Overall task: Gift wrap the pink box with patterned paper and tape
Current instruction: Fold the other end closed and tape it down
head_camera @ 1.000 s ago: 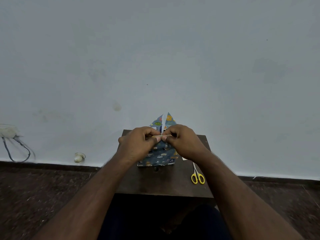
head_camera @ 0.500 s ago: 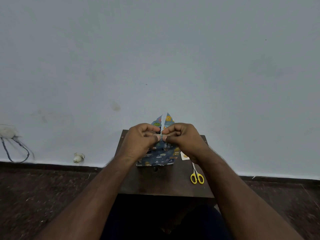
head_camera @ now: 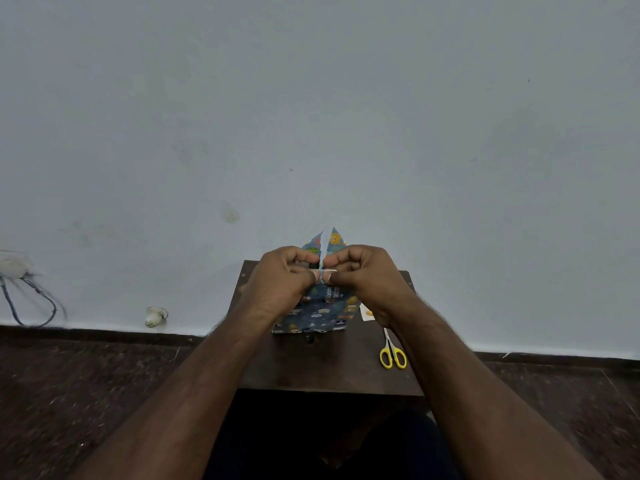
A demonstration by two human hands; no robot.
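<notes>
Left hand (head_camera: 280, 282) and right hand (head_camera: 367, 280) curled together, thumbs and fingertips pinched on a strip of tape (head_camera: 322, 252), patterned-paper-wrapped box (head_camera: 318, 311) just under both hands on the dark bench (head_camera: 329, 368), yellow scissors (head_camera: 392, 353) below the right wrist

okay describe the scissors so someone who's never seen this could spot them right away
Find the small dark wooden table against the pale wall. The scissors lie on its right side, nearer its front edge than the wrapped box, beside the right forearm. Their bright yellow handles stand out.
</notes>
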